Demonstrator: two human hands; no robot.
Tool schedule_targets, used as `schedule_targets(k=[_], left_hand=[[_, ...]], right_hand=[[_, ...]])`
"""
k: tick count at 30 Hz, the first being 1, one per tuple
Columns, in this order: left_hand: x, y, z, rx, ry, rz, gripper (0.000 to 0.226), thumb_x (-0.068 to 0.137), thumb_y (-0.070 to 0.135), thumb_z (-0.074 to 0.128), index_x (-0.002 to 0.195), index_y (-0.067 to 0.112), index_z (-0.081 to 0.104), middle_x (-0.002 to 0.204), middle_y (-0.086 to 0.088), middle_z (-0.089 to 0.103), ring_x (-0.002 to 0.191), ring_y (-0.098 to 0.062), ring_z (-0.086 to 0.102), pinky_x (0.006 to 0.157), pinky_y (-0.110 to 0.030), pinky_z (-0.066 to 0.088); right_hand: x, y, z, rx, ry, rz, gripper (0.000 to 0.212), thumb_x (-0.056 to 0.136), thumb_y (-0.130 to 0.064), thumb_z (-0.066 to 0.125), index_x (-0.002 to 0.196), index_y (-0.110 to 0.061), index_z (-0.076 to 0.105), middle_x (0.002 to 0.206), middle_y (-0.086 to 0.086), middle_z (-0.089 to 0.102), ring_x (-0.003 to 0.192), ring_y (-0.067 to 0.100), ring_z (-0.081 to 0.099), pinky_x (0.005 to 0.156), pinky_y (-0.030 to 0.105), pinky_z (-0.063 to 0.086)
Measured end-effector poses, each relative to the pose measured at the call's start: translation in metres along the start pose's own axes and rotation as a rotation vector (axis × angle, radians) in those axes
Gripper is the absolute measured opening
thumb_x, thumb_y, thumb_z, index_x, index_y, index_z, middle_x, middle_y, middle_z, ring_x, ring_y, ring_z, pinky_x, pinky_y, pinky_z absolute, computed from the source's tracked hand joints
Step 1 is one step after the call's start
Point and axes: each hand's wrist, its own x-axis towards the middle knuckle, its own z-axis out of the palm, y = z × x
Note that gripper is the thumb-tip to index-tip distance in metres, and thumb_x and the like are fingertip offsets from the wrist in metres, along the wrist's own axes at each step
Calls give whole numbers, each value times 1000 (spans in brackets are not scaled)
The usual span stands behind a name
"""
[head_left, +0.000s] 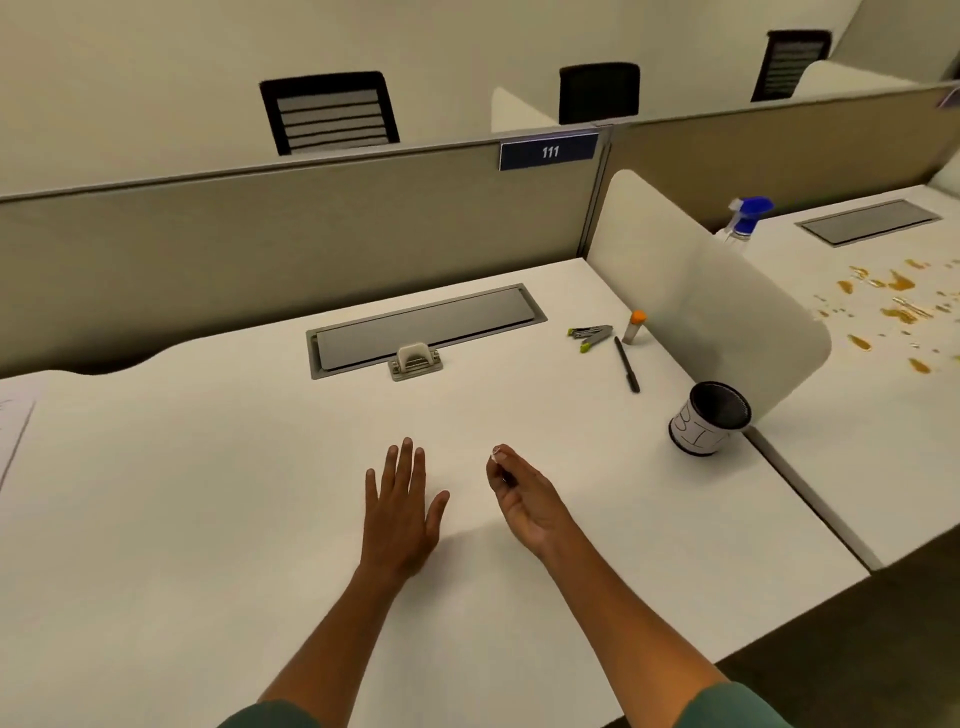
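A sheet of paper (13, 431) lies at the far left edge of the frame on the white desk (208, 467). In the lower centre the left hand (400, 512) rests flat on the desk, fingers straight and close together, holding nothing. Just right of it, not touching, the right hand (519, 499) is turned palm inward. Its thumb and fingertips pinch a small pale object (497, 453).

The object sits at the very fingertips, about level with the left hand's fingertips and to their right. It is tiny and whitish with a slight glint, too small to identify.

Above the hands at centre stands a hole punch (416, 361). Further right are a grey-and-green stapler (589, 335), an orange-capped glue stick (635, 326), a black pen (627, 364) and a black mesh cup (709, 421) with a paper label.
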Motion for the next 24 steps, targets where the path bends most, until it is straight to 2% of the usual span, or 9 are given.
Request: schedule_targets(k=[6, 13, 19, 21, 24], left_hand=[[45, 75, 4, -1, -7, 128, 72, 98, 58, 16, 155, 15, 6, 163, -4, -5, 150, -22, -8, 120, -51, 7], [85, 165, 19, 0, -40, 277, 74, 97, 61, 13, 155, 15, 7, 163, -5, -5, 150, -23, -7, 120, -52, 8], [102, 235, 28, -12, -67, 375, 76, 96, 62, 8, 154, 13, 11, 163, -7, -1, 150, -25, -4, 119, -52, 8], [107, 250, 31, -8, -73, 396, 77, 96, 63, 5, 154, 13, 9, 163, -7, -3, 150, -25, -6, 119, -51, 6], [112, 265, 34, 2, -84, 412, 76, 96, 62, 6, 154, 13, 9, 163, -7, -3, 150, -25, -6, 118, -50, 5]], right_hand=[[-5, -83, -5, 91, -76, -86, 19, 79, 7, 68, 98, 3, 66, 94, 15, 67, 89, 20, 65, 80, 26, 58], [-19, -181, -22, 168, -48, -249, 17, 76, 8, 68, 92, 3, 66, 90, 13, 67, 86, 18, 65, 78, 24, 58], [-27, -249, -54, 201, 62, -371, 12, 81, 11, 64, 88, 1, 66, 86, 11, 68, 82, 17, 68, 70, 24, 59], [-27, -266, -62, 166, 106, -435, 12, 82, 12, 63, 84, 0, 66, 82, 11, 68, 77, 16, 68, 70, 24, 59], [-20, -288, -72, 97, 206, -514, 12, 81, 14, 63, 81, 2, 65, 82, 13, 66, 82, 20, 65, 69, 25, 60]])
